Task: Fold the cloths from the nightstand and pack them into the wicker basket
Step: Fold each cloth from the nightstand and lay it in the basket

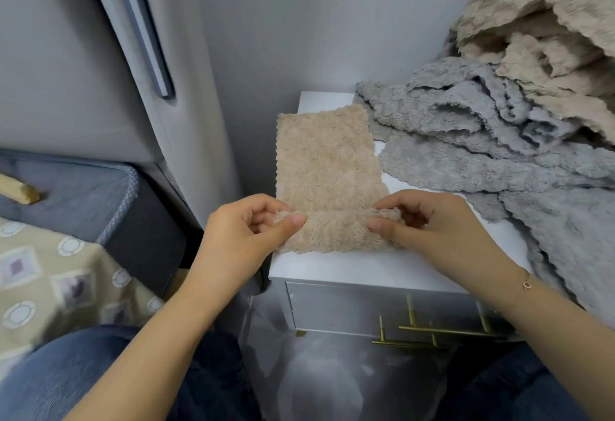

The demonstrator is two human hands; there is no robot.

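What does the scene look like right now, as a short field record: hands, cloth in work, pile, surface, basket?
left hand: pinches the near left corner of the beige cloth
right hand: pinches the near right corner
beige cloth: flat on the nightstand, near edge turned over
pile: loose grey and beige cloths, unfolded, to the right
nightstand: white top, drawer with gold handles
basket: not in view

Just one view here, a wide-angle head cam looking forward and steeply down, pretty close in. The nightstand [382, 270] top sits dead centre, wall at the far side, the wearer's knees along the near edge, bed [66, 194] off to the left. Edges bend from the lens.
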